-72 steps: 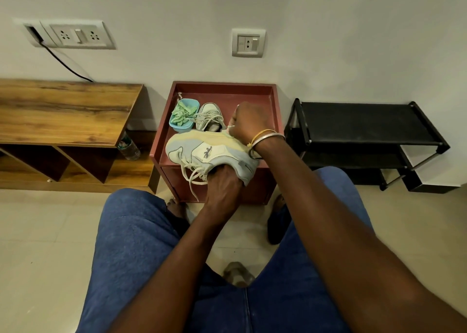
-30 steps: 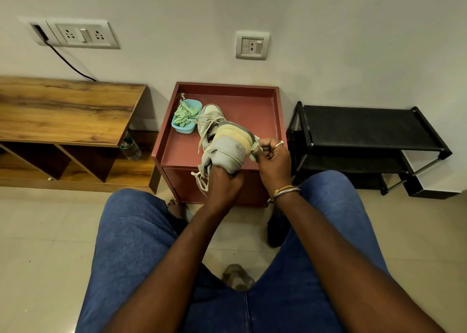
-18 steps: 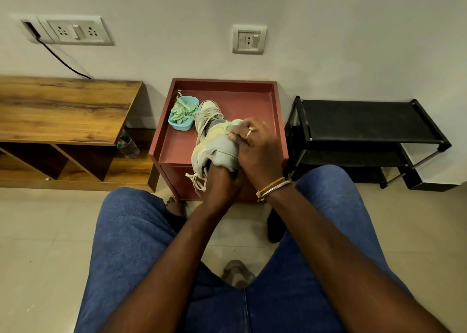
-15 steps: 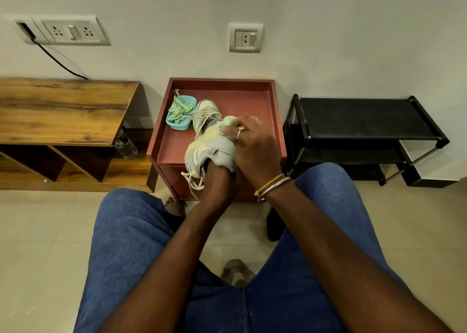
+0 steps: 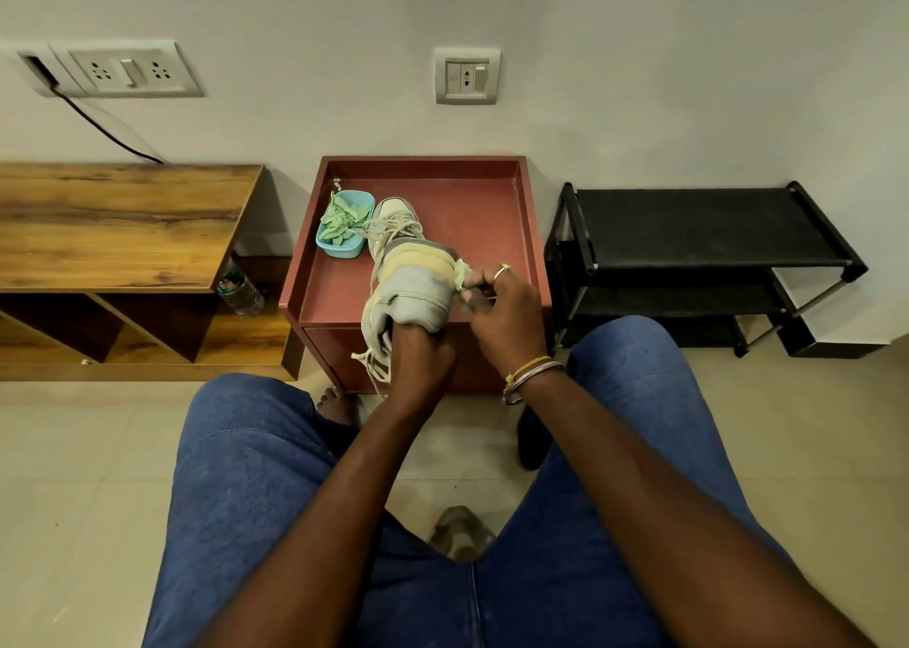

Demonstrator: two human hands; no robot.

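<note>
A pale grey and yellow sneaker [image 5: 410, 285] is held above the front of the red side table [image 5: 529, 234], its sole turned up toward me. My left hand [image 5: 418, 357] grips it from below, fingers tucked into its opening. My right hand [image 5: 497, 310] pinches a small green cloth piece [image 5: 461, 273] against the sneaker's right edge. A second sneaker [image 5: 393, 221] lies on the table behind, its laces loose. Beside that one stands a blue tub [image 5: 343, 224] filled with green cloth pieces.
A wooden shelf unit [image 5: 118, 224] stands to the left with a plastic bottle [image 5: 241, 290] beside it. To the right is a black shoe rack [image 5: 698, 234]. Wall sockets [image 5: 467, 75] sit above. My denim-clad knees fill the lower view, above a tiled floor.
The sneaker has been turned from lying sideways to sole-up. My right hand slid off the top of the sole to its right edge, still holding the green cloth.
</note>
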